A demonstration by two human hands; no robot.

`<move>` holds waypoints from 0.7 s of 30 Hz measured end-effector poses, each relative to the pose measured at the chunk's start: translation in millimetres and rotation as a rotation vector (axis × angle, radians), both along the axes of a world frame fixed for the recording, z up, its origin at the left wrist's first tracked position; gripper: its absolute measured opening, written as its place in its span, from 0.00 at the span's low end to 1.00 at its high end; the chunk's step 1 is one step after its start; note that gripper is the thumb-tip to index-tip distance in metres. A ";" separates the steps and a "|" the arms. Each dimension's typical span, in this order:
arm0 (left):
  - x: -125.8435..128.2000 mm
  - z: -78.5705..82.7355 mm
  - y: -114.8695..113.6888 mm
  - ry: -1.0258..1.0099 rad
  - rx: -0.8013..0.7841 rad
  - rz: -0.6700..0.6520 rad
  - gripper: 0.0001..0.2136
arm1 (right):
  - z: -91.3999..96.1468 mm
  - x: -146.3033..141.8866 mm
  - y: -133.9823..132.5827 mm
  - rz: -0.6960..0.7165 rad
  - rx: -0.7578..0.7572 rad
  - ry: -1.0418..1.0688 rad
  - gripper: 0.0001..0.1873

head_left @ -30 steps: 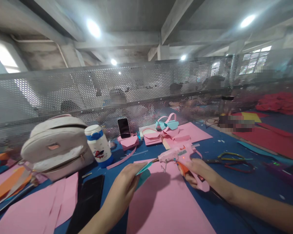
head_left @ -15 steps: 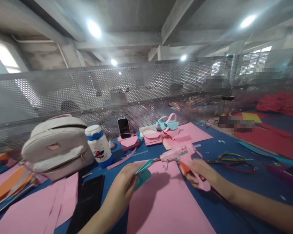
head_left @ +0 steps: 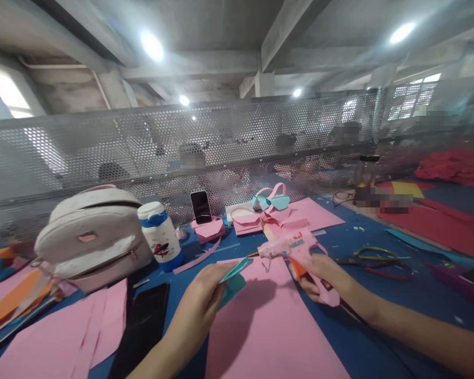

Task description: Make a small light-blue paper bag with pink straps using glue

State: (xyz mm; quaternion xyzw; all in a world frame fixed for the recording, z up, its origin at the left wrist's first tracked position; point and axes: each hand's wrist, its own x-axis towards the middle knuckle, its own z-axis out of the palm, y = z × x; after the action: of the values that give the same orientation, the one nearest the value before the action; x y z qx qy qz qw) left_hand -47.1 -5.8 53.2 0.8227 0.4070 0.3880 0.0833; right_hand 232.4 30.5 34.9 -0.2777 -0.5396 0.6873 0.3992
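Between its fingers my left hand [head_left: 206, 295] pinches a folded piece of teal paper [head_left: 234, 288]. My right hand [head_left: 316, 279] is wrapped around the handle of a pink hot glue gun [head_left: 290, 247] with an orange trigger. The gun's nozzle points left, close to the upper edge of the teal paper; whether it touches I cannot tell. Below both hands lies a large pink paper sheet [head_left: 268, 331] on the blue table, with their shadow across it.
Scissors [head_left: 379, 261] lie right of my right hand. Behind stand a pink paper bag [head_left: 247, 223], a phone [head_left: 200, 206], a white-and-blue bottle [head_left: 160, 239] and a backpack [head_left: 90, 239]. More pink paper [head_left: 67, 331] and a black flat object [head_left: 142, 326] lie at left.
The glue gun has tilted slightly, its nozzle rising a little and shifting left over the teal paper's edge. My left hand has hardly moved.
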 end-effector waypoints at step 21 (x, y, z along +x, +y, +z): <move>-1.3 -0.7 0.3 -0.058 -0.060 0.034 0.15 | 4.7 5.5 7.6 -0.033 -0.019 0.086 0.24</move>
State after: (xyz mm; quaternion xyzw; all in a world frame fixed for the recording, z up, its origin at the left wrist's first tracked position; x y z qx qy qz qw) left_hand -48.4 -5.5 52.5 0.8013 0.4298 0.4004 0.1131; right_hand 237.9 38.1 39.6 -0.2604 -0.5106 0.6972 0.4305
